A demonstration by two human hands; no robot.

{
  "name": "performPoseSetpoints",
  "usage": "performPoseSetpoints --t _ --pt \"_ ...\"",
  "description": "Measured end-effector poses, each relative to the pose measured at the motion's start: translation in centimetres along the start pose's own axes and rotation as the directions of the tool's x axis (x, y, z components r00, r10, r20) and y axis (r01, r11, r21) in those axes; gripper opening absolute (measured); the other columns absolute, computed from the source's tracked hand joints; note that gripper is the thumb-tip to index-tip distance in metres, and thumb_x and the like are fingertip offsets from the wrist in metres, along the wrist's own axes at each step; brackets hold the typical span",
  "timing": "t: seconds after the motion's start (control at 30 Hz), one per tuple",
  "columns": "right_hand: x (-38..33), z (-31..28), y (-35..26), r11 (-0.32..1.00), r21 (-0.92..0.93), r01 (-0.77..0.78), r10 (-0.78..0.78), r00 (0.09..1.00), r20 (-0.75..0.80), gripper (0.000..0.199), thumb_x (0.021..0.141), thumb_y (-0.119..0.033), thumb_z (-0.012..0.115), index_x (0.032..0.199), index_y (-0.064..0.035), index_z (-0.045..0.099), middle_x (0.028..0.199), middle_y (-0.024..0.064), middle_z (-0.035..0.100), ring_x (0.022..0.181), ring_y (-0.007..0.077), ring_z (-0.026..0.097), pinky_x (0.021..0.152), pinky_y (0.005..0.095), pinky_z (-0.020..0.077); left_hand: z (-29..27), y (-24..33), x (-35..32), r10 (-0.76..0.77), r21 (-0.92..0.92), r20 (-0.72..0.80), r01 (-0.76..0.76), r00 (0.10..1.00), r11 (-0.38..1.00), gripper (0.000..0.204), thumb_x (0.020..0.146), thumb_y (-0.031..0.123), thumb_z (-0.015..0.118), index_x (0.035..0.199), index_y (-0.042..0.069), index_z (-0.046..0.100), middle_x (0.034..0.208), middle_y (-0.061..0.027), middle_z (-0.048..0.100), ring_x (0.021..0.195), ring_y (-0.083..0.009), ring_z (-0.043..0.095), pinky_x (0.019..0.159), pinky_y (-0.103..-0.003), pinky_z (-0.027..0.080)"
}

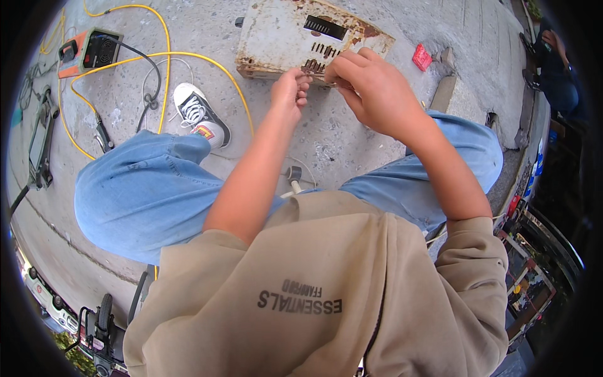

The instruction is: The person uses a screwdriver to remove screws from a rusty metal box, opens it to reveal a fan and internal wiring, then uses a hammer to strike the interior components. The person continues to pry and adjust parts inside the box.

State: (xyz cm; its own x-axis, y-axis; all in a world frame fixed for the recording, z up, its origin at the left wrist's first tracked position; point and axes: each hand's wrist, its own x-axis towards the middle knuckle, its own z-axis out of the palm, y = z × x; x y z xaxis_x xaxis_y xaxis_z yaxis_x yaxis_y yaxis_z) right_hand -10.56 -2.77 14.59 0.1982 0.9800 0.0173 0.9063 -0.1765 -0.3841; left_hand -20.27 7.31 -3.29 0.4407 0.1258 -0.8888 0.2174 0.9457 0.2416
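Note:
A worn white metal casing (276,38), rusty along its edges and slots, lies on the concrete in front of me. At its near edge my left hand (290,93) is closed, fingers curled in. My right hand (370,85) bends over the casing's near right corner, thumb and fingers pinched together. Between the two hands runs a thin, dark, rod-like piece (316,75); its ends are hidden in my fingers, and its exact kind is too small to tell.
At the far left stands an orange and black machine (94,53) with black cables. A yellow hose (166,38) loops over the ground near my shoe (200,113). A red wrapper (421,57) lies right of the casing. Another person (556,81) is at the right edge.

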Motion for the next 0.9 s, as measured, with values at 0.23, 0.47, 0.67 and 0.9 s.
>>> performPoseSetpoints --t 0.23,0.47,0.67,0.9 --pt "-0.3 0.5 -0.1 0.957 -0.027 -0.29 0.291 0.955 0.058 0.019 0.079 -0.003 0.069 0.094 -0.0076 0.059 0.085 0.0071 0.06 0.084 0.0302 0.059 0.07 0.04 0.0498 0.1 0.1 -0.4 0.061 0.104 -0.006 -0.06 0.998 0.993 0.017 0.092 0.021 0.053 0.082 0.009 0.058 0.068 0.0013 0.053 0.052 -0.0071 0.04 0.043 -0.022 0.029" --pt "-0.3 0.3 -0.5 0.993 -0.011 -0.118 0.118 0.99 0.071 0.023 0.08 -0.007 0.073 0.099 -0.0069 0.058 0.087 0.0069 0.061 0.084 0.0314 0.064 0.067 0.0403 0.0516 0.4 0.0 -1.2 0.068 0.127 -0.014 -0.065 0.998 0.99 0.019 0.09 0.027 0.063 0.08 0.01 0.061 0.067 0.0015 0.053 0.054 -0.0073 0.042 0.043 -0.022 0.031" --pt "-0.1 0.5 -1.4 0.936 -0.041 -0.349 0.352 0.932 0.088 0.024 0.079 -0.007 0.07 0.098 -0.0078 0.056 0.089 0.0074 0.062 0.085 0.0304 0.062 0.07 0.0417 0.051 0.1 -0.3 -0.4 0.064 0.172 -0.003 -0.063 0.998 0.983 0.022 0.085 0.03 0.069 0.077 0.01 0.065 0.068 0.0022 0.057 0.054 -0.0071 0.043 0.045 -0.023 0.033" --pt "-0.5 0.4 -0.8 0.995 -0.012 -0.099 0.099 0.993 0.064 0.02 0.084 -0.014 0.067 0.1 -0.0095 0.056 0.092 0.0071 0.063 0.088 0.0298 0.062 0.07 0.0433 0.0523 -0.2 0.0 -0.1 0.026 0.105 0.04 -0.03 0.999 0.994 0.018 0.088 0.027 0.064 0.079 0.011 0.062 0.066 0.0023 0.055 0.053 -0.0072 0.043 0.043 -0.022 0.032"
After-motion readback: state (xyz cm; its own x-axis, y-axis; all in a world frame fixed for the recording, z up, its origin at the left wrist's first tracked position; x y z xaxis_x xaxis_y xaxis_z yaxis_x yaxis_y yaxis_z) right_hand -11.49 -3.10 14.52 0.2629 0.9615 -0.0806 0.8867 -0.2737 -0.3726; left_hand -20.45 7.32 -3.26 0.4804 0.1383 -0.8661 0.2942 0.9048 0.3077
